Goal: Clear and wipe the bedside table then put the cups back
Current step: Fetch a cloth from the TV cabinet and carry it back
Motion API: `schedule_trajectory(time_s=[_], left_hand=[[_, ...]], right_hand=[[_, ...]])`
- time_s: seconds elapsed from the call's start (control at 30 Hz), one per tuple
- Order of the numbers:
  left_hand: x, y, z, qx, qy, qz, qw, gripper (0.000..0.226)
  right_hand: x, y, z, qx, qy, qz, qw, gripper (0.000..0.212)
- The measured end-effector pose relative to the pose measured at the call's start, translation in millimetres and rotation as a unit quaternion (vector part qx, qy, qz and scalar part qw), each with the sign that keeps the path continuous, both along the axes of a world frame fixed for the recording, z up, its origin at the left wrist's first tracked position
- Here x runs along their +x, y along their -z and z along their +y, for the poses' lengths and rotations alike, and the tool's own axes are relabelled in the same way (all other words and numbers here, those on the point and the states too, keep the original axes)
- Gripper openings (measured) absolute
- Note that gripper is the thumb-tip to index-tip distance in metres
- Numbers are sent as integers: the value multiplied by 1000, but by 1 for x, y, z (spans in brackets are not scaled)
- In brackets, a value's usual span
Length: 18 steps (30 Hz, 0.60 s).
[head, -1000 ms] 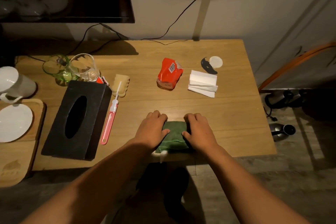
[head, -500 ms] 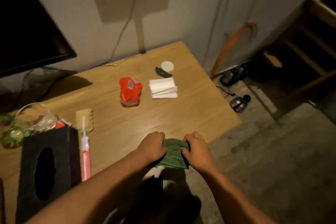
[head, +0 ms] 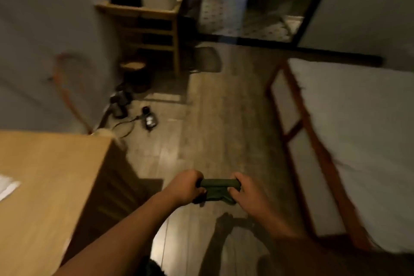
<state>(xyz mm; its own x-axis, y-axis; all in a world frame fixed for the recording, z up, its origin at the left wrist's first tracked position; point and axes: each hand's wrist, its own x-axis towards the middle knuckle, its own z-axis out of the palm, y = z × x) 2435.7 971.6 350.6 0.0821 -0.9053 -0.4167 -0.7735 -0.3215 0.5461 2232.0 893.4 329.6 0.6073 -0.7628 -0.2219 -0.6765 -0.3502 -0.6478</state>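
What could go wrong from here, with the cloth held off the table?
1. Dark gadgets and a cable lie on the floor beside the table: a trip hazard if the person walks that way.
2. Both the left hand and right hand grip the green cloth, so neither is free to catch a stumble.

I see two hands, left hand point(head: 186, 188) and right hand point(head: 244, 192), one green cloth point(head: 218, 189), one counter point(head: 51, 177), one bed point(head: 358, 136).

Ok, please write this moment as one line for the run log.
stage: carrying | left hand: gripping folded dark green cloth | right hand: gripping same cloth | cloth: above wooden floor, off light wooden table
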Motion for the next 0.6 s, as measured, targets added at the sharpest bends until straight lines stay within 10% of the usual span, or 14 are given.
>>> schedule_trajectory(time_s=[0.27, 0.6], left_hand=[[-306, -38, -123, -51, 284, -21, 957, 20], [-618, -48, -162, -89, 584, -29, 807, 22]], right_hand=[[-319, -30, -3, -51, 276, -15, 960, 17], [-554, -38, 77, -18, 535, 87, 840, 32]])
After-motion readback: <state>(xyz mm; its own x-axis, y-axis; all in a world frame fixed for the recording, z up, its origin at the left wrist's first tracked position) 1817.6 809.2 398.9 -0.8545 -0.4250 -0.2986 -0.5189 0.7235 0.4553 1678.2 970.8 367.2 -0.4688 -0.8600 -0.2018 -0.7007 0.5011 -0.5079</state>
